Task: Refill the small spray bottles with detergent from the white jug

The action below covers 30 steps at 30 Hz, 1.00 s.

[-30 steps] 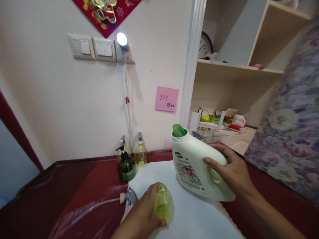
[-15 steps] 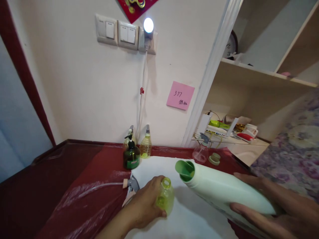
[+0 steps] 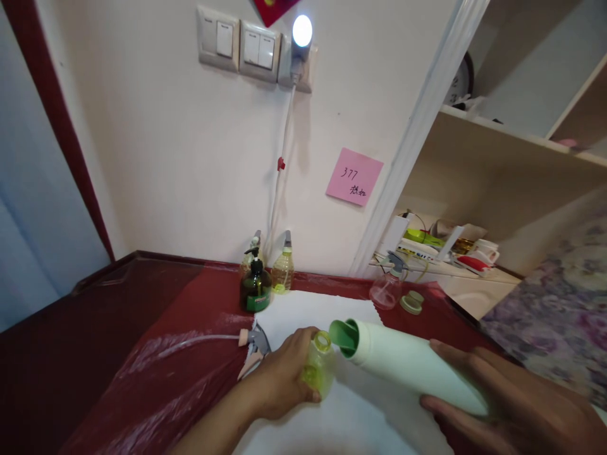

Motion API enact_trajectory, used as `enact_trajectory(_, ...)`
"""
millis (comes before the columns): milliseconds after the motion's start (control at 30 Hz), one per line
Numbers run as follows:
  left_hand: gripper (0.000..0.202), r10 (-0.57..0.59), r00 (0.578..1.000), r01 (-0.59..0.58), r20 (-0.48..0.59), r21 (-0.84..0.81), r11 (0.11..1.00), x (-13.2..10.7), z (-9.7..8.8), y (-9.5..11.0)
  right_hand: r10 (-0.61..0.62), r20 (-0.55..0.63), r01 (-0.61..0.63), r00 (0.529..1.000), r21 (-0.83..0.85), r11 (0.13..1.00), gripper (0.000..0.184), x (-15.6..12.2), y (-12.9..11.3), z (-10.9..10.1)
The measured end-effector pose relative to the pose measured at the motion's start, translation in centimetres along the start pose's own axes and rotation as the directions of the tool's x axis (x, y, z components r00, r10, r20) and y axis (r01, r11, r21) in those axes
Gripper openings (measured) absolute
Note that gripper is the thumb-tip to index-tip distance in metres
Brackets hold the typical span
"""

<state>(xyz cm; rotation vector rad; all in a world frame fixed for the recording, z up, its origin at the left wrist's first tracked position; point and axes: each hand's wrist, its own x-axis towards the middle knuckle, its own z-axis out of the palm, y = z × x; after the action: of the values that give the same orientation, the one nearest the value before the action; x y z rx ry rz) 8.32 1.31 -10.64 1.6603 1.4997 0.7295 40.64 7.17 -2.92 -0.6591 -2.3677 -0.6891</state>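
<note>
My right hand grips the pale green detergent jug, tipped over, its spout just beside the mouth of the yellow bottle clasped in my left hand over the tabletop. A grey trigger head lies beyond my left wrist. Near the far edge stand a dark pump bottle and, toward the right corner, a clear spray bottle.
</note>
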Motion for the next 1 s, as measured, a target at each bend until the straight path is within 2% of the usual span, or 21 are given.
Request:
enact_trajectory(300, 0.091, 0.015, 1.000, -0.015, -0.005, -0.009, 1.000, 0.1, 0.2, -0.5, -0.013, -0.004, 0.013, 1.000, -0.007, 1.000, 0.032, 0.8, -0.9, -0.2)
enact_trajectory(500, 0.083, 0.032, 0.999, -0.032, -0.004, -0.001, 0.999, 0.0, 0.2, -0.5, -0.048, 0.046, 0.050, 0.998, -0.061, 0.997, 0.047, -0.3, -0.3, 0.0)
enact_trajectory(700, 0.083, 0.040, 0.999, -0.040, -0.006, 0.010, 0.999, 0.0, 0.3, -0.6, -0.049, 0.076, 0.053, 0.996, -0.057, 0.997, 0.048, -0.2, -0.3, 0.0)
enact_trajectory(867, 0.082, 0.028, 1.000, -0.028, 0.004, 0.010, 1.000, -0.1, 0.1, -0.5, -0.058, 0.066, 0.061, 0.996, -0.050, 0.997, 0.042, 0.4, -0.4, -0.2)
enact_trajectory(1000, 0.084, 0.021, 1.000, -0.021, 0.004, 0.009, 1.000, -0.1, 0.1, -0.3, -0.099, 0.066, 0.104, 0.993, -0.078, 0.992, 0.047, 0.4, -0.2, -0.1)
